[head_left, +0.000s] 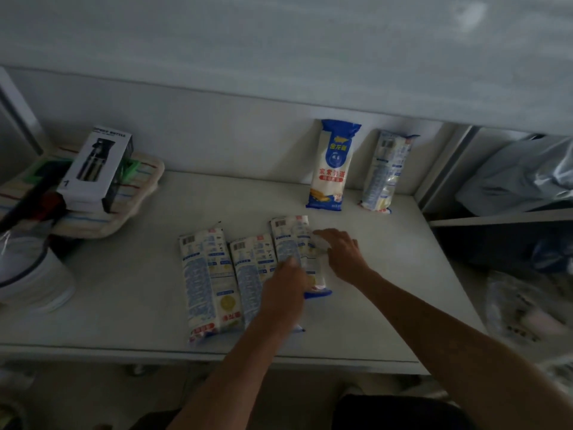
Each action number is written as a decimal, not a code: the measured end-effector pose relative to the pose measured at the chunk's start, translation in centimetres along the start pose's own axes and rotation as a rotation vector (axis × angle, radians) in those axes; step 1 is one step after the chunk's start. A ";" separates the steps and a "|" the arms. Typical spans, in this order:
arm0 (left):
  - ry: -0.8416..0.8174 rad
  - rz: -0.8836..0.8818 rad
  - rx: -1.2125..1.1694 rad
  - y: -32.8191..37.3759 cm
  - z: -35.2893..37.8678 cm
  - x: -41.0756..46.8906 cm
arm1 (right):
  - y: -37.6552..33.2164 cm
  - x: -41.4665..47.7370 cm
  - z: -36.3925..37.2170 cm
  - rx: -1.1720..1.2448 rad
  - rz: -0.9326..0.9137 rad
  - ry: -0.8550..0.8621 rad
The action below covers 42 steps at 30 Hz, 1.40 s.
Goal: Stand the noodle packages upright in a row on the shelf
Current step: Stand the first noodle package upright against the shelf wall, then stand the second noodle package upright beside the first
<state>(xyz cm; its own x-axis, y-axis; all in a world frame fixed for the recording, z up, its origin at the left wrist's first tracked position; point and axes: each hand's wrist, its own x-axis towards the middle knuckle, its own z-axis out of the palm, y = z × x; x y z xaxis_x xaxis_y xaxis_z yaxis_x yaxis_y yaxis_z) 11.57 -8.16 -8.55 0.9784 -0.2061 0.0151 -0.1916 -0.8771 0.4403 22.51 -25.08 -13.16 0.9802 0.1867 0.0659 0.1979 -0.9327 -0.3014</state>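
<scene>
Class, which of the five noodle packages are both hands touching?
The rightmost flat-lying noodle package, between the left hand and right hand; the others lie or stand untouched.

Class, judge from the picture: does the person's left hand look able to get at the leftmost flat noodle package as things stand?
Probably yes. The left hand rests over the middle and right flat packages, and the leftmost flat package lies right beside them near the shelf edge with nothing on top and nothing between.

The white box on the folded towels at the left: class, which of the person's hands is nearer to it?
Left. The left hand lies on the flat noodle packages, on the side towards the white box. The right hand is farther right, beyond those packages.
</scene>
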 end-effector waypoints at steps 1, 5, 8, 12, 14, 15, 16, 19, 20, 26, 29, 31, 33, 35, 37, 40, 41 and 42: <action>0.025 0.007 -0.029 -0.2 -0.6 0.1 | 0.0 -0.9 -0.3 -0.013 -0.008 -0.011; 0.058 0.027 -0.181 0.1 -3.5 0.1 | -0.5 -3.4 -1.2 -0.052 -0.086 -0.024; 0.312 0.041 -0.379 -0.5 -5.7 -0.6 | -1.6 -4.5 -0.8 0.035 -0.064 0.008; 0.364 0.075 -0.787 -2.6 -7.4 -1.2 | -3.4 -5.1 0.1 0.311 -0.106 0.358; 0.378 0.009 -1.045 -3.6 -7.8 -0.8 | -4.4 -4.9 -0.3 0.434 -0.146 0.443; 0.374 -0.046 -1.243 -4.1 -8.0 -0.4 | -4.8 -4.6 -0.7 0.458 -0.143 0.448; 0.348 -0.095 -1.480 -4.6 -8.2 -0.1 | -5.2 -4.3 -1.2 0.462 -0.129 0.444; 0.247 -0.174 -1.880 -6.2 -8.0 0.7 | -6.1 -3.5 -2.7 0.500 -0.111 0.406; 0.229 -0.195 -1.850 -6.4 -7.7 0.8 | -6.3 -3.4 -3.2 0.533 -0.110 0.378; 0.022 -0.343 -1.305 -6.0 -5.9 1.7 | -7.1 -3.8 -4.0 0.666 0.011 0.277; -0.020 -0.390 -1.239 -5.7 -5.0 1.3 | -7.3 -4.2 -3.8 0.721 0.073 0.238; 0.089 -0.412 -1.246 -5.2 -4.7 1.2 | -7.3 -4.3 -4.1 0.766 0.114 0.212; 0.215 -0.414 -1.249 -4.8 -5.0 1.2 | -7.0 -4.4 -4.6 0.865 0.104 0.136; 0.301 -0.409 -1.282 -4.9 -5.5 1.4 | -6.7 -4.5 -5.1 0.737 0.068 0.041; 0.353 -0.404 -1.305 -4.9 -5.9 1.5 | -6.5 -4.7 -5.3 0.465 0.050 -0.028; 0.460 -0.405 -1.313 -4.9 -6.4 1.4 | -7.7 -4.2 -4.7 0.310 0.003 -0.162; 0.485 -0.406 -1.320 -5.2 -6.5 1.4 | -8.4 -3.8 -4.2 0.313 0.009 -0.189; 0.497 -0.409 -1.328 -5.6 -6.6 1.4 | -9.1 -3.4 -3.6 0.353 0.025 -0.191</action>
<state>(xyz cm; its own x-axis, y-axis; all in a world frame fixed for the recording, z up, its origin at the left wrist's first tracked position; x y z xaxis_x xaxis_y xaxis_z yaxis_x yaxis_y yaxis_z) 14.55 -0.63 -5.05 0.9238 0.3596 -0.1314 0.0396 0.2516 0.9670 17.33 -18.38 -7.22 0.9614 0.2505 -0.1137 0.1310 -0.7803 -0.6115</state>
